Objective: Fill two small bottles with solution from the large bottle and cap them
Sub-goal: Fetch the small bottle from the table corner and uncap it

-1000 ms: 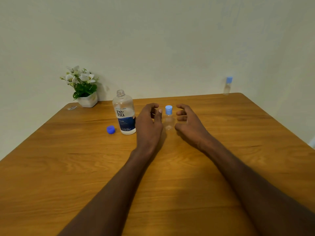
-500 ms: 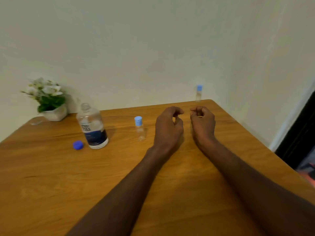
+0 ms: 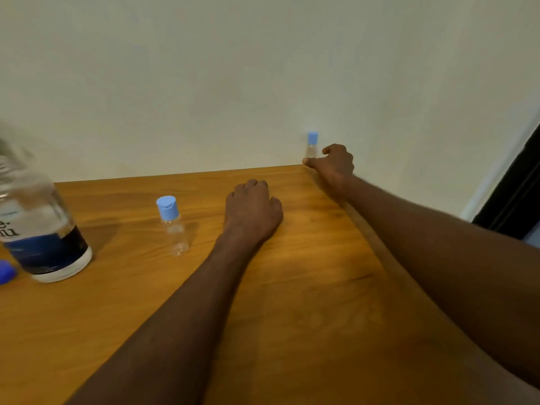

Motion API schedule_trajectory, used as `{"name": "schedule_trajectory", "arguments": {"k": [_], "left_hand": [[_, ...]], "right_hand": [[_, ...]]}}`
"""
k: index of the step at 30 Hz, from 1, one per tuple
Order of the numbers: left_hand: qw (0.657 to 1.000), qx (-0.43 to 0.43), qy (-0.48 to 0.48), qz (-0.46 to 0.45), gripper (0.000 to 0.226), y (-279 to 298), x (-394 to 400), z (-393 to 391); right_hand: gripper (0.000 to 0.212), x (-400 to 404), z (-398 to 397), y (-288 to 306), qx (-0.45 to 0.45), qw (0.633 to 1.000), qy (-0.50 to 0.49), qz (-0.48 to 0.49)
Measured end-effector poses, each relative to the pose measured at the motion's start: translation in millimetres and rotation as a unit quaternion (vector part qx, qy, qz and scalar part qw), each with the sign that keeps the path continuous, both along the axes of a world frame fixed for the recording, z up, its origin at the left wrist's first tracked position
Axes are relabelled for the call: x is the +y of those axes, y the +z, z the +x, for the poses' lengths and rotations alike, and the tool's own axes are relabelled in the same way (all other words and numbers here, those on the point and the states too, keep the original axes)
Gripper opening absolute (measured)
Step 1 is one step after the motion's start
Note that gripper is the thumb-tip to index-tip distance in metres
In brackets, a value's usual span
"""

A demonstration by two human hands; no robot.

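While left hand [image 3: 252, 211] rests curled, right hand [image 3: 336, 163] grip unclear beside far capped bottle [image 3: 312, 146].

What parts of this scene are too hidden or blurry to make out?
Head view:
- Large bottle: blurred, top and label cut by the left edge.
- Dark blue cap: cut by the left edge.
- Far small bottle: base behind the right hand; grip unclear.
- Left hand: fingertips curled under.
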State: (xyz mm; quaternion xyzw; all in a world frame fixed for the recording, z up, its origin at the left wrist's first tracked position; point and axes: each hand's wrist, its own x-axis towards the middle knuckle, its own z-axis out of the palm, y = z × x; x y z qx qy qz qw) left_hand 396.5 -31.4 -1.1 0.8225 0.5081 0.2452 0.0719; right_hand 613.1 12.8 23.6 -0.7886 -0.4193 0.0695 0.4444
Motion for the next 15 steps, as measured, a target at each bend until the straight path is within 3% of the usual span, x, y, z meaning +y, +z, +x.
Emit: {"name": "schedule_trajectory", "arguments": {"k": [6, 10, 15], "left_hand": [[1.000, -0.002, -0.001, 0.006, 0.042, -2, 1, 2], [1.000, -0.016, -0.005, 0.009, 0.037, 0, 0, 2], [0.986, -0.161, 0.010, -0.036, 0.021, 5, -8, -4]], "right_hand": [[0.054, 33, 9, 1, 0.017, 0.999, -0.047, -0.010], [0.046, 18, 1, -2, 0.047, 0.997, -0.037, 0.041], [0.034, -35, -38, -1, 0.118, 0.989, 0.023, 0.086]]}}
